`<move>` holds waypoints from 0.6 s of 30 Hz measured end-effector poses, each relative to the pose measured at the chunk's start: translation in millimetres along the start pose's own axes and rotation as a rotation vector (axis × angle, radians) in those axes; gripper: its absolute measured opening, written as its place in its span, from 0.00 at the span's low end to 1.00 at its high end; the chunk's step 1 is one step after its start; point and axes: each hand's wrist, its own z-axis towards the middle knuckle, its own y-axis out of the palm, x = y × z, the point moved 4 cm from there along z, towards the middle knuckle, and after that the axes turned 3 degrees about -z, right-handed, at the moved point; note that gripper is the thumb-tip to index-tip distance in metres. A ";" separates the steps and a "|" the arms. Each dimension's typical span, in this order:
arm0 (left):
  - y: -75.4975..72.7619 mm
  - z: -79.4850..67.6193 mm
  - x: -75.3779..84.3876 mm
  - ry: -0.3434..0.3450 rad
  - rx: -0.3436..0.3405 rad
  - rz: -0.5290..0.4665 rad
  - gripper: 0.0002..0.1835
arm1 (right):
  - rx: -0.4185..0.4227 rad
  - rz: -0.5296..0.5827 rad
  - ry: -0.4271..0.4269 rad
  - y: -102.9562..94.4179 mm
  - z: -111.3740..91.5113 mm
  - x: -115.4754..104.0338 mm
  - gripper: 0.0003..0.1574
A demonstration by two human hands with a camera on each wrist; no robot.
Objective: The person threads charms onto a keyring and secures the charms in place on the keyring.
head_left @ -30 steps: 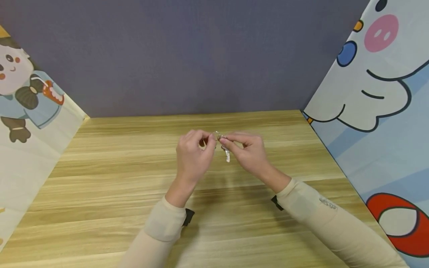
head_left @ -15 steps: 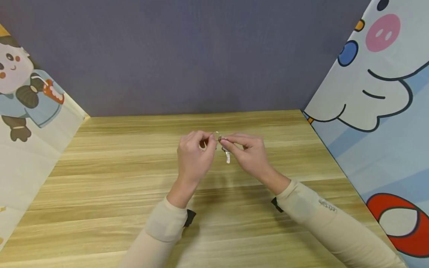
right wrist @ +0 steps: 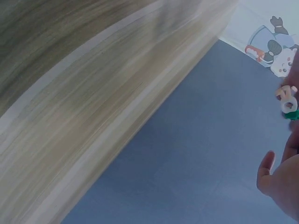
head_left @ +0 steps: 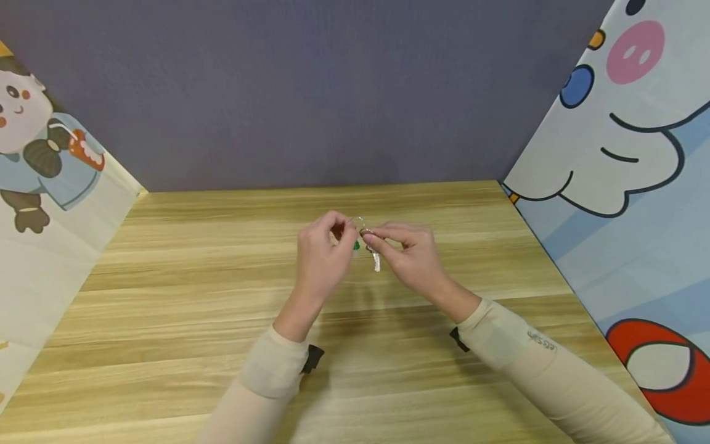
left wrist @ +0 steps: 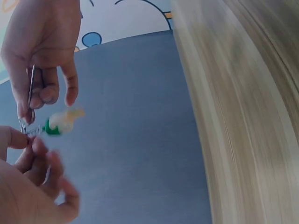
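Both hands meet above the table and work on one small set of keychain parts. My left hand (head_left: 324, 262) pinches the chain end of a keychain charm between thumb and forefinger. The charm (left wrist: 60, 123), green, white and pale orange, dangles beside these fingers, blurred in the left wrist view. My right hand (head_left: 410, 250) pinches the thin metal key ring (head_left: 359, 218), which arcs between the fingertips of both hands. Just below the right fingertips hangs a silver key (head_left: 377, 263). Fingers cover the spot where chain and ring meet, so whether they are linked cannot be seen.
A wood-grain table (head_left: 222, 308) lies under both forearms. Behind it rises a grey-blue panel (head_left: 333, 92). Cartoon-printed panels stand at the left (head_left: 33, 277) and right (head_left: 582, 246) sides.
The left hand has shifted and turned slightly, and the green part of the charm now shows below its fingertips. The right hand has stayed nearly still with the ring and key.
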 end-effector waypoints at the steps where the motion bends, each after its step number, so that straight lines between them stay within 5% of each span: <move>1: 0.5 1.0 -1.7 -0.049 -0.047 -0.025 0.11 | -0.007 -0.015 0.011 -0.4 -0.3 0.3 0.08; 7: 1.8 2.9 -9.8 -0.268 -0.310 -0.139 0.14 | -0.081 -0.081 0.154 -1.9 -1.4 4.8 0.10; 12: 2.2 2.1 -11.0 -0.278 -0.434 -0.146 0.13 | -0.122 -0.086 0.263 -4.2 -2.8 9.9 0.10; 18: 1.1 1.6 -14.3 -0.261 -0.502 -0.115 0.12 | -0.168 -0.169 0.258 -9.1 -5.2 12.4 0.07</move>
